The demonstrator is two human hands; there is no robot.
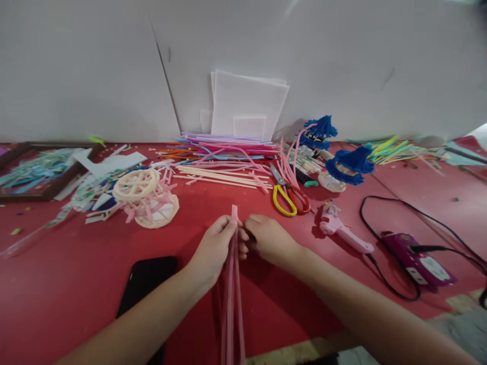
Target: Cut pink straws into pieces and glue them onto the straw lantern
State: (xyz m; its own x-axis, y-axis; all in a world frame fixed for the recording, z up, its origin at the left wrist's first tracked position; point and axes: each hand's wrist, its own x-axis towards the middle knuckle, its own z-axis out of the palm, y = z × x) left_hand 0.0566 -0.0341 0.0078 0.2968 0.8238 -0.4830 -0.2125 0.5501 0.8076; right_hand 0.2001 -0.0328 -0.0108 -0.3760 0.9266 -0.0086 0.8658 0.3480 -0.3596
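Note:
My left hand (213, 248) and my right hand (267, 237) are both closed on a thin bundle of pink straws (233, 289) that runs from just past my fingers back toward me over the red table (76, 284). The left fingers wrap the bundle near its far end. The right hand pinches it from the right side, thumb and fingers pressed together. The straw tips stick up a little beyond both hands.
A black phone (146, 284) lies left of my left arm. Ahead are a pile of coloured straws (224, 159), yellow-and-red scissors (288, 195), a pink glue gun (340, 228), a purple power strip (418, 258), blue tassel pieces (350, 162), a straw wheel craft (146, 195) and white sheets (245, 104).

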